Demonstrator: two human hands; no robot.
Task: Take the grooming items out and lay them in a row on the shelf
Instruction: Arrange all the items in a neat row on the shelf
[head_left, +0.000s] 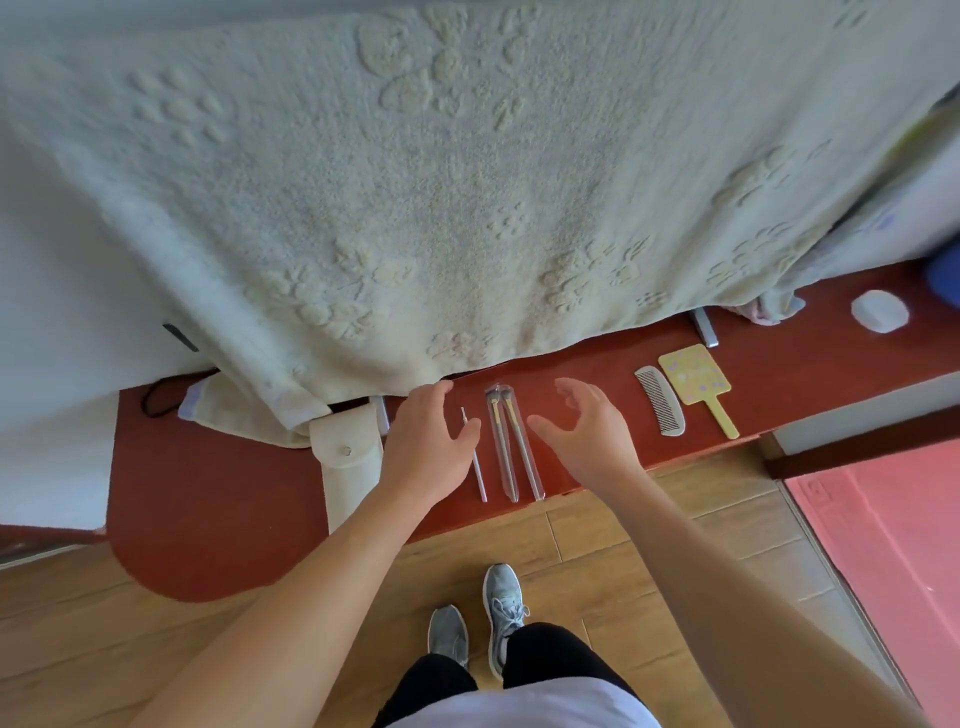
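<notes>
Two slim brushes (511, 447) in clear sleeves lie side by side on the red shelf (805, 364). A thin silver pick (479, 467) lies at their 9 o'clock, a grey comb (661, 400) and a yellow mirror (698, 382) at 3 o'clock. The left hand (428, 441) and right hand (584, 431) hover on either side, fingers loosely spread, gripping nothing.

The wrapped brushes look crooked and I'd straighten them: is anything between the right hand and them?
Nothing visible: only bare red shelf shows between the right hand and the wrapped brushes. The thin stick lies on their other side, by the left hand.
</notes>
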